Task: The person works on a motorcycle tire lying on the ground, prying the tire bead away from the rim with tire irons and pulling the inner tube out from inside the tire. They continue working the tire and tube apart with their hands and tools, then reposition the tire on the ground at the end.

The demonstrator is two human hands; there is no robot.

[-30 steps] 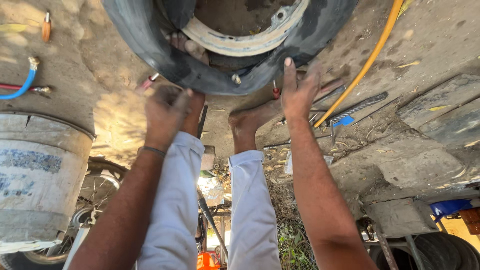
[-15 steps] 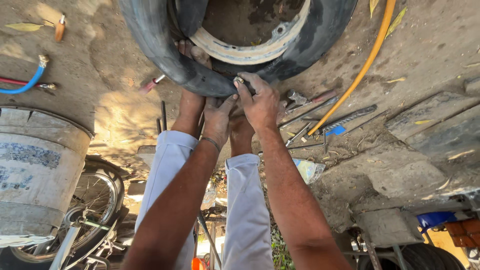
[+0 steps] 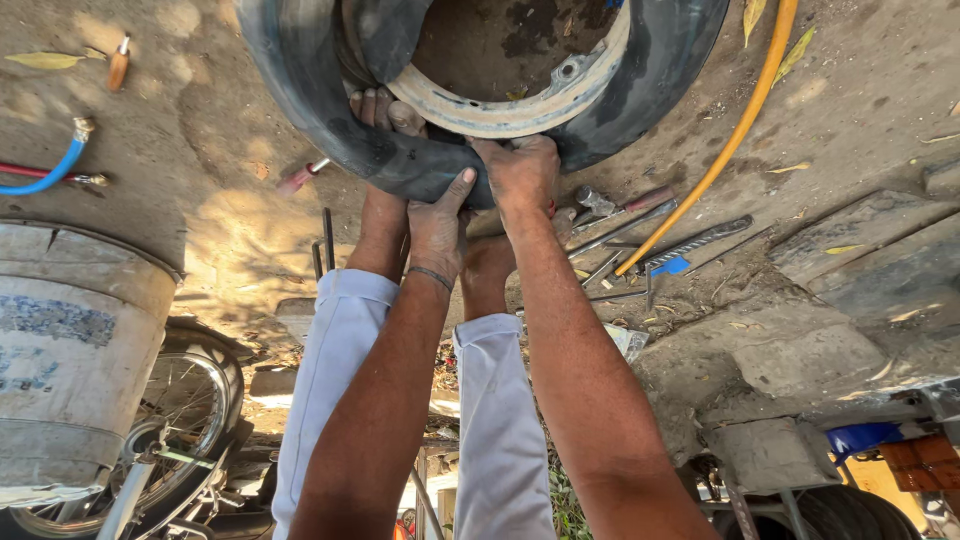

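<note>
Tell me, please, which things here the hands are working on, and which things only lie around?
In hand:
- tyre, pressed by left hand and right hand
- rim inside the tyre
- bare foot on the tyre's edge

Lying about:
- yellow hose
- metal tools on the ground
- blue hose
- drum
- bicycle wheel

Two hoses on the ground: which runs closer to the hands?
The yellow hose. It runs diagonally just beside the right hand, ending among the tools. The blue hose lies far off at the left edge.
</note>
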